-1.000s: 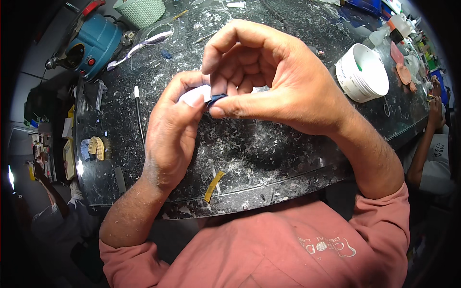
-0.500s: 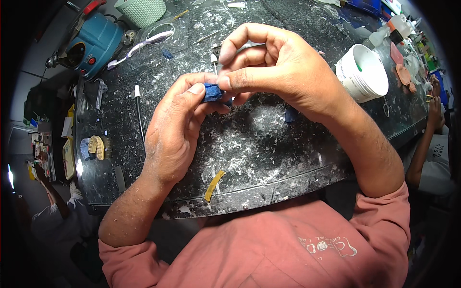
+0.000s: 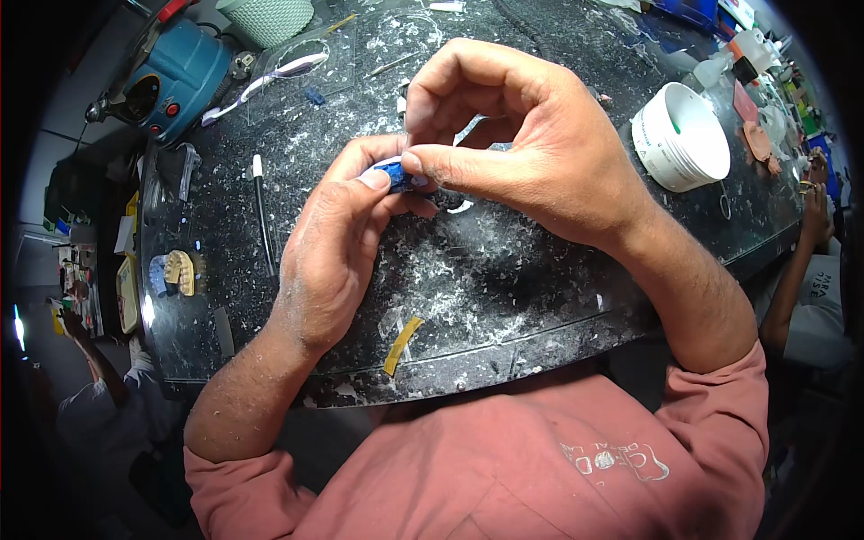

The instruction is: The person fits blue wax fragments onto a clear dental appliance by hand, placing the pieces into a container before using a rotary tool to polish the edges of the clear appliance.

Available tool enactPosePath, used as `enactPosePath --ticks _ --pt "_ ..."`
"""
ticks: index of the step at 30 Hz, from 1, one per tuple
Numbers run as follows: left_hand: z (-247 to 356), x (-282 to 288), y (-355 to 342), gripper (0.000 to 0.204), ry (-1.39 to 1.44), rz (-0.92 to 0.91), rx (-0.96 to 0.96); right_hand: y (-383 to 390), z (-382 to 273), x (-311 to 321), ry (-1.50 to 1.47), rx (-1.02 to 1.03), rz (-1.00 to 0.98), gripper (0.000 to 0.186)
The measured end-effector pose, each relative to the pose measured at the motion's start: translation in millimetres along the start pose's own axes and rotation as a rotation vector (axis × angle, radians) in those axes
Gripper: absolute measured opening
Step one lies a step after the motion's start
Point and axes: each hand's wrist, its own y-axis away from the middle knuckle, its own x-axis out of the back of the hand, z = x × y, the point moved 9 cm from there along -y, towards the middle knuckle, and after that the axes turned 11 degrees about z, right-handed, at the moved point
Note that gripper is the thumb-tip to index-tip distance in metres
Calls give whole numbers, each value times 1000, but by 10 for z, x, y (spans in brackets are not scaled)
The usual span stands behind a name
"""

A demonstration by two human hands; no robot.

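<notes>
I pinch a small rough blue piece (image 3: 393, 176), with some paler material along it, between my hands above the dark, white-speckled bench. My left hand (image 3: 326, 247) grips it with thumb and fingers from the left. My right hand (image 3: 562, 175) is on its right end, thumb pressed to it and other fingers curled above; their tips are partly hidden. A yellow strip (image 3: 402, 346) lies below my hands, and a black pen-like stick (image 3: 264, 216) with a white tip lies left of my left hand.
Blue machine (image 3: 180, 76), green basket (image 3: 261, 22) and toothbrush (image 3: 270, 83) at upper left; dental models (image 3: 178, 273) at left. White tub (image 3: 679, 135) and pink pieces (image 3: 756, 137) at right. Other people's arms appear at far left (image 3: 94, 351) and right (image 3: 805, 234). Bench edge (image 3: 486, 373) curves before me.
Both hands have shifted slightly and turned the blue piece, which shows more than a second ago. My right fingers lifted a little, then curled again with the thumb on the piece.
</notes>
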Motion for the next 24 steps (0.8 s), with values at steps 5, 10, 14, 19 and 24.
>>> enactPosePath --ticks 5,10,14,19,24 --pt "-38 29 -50 39 -5 -11 50 -36 -30 125 28 20 84 18" --pt "-20 275 -111 47 97 121 86 -175 -95 416 598 43 50 15" --pt "60 383 -151 48 153 212 41 -147 -9 411 794 132 14 21" --pt "72 380 -138 48 177 248 43 -67 107 360 1081 186 -115 19" --pt "25 374 -130 47 348 157 145 -105 80 294 734 126 -85 18"
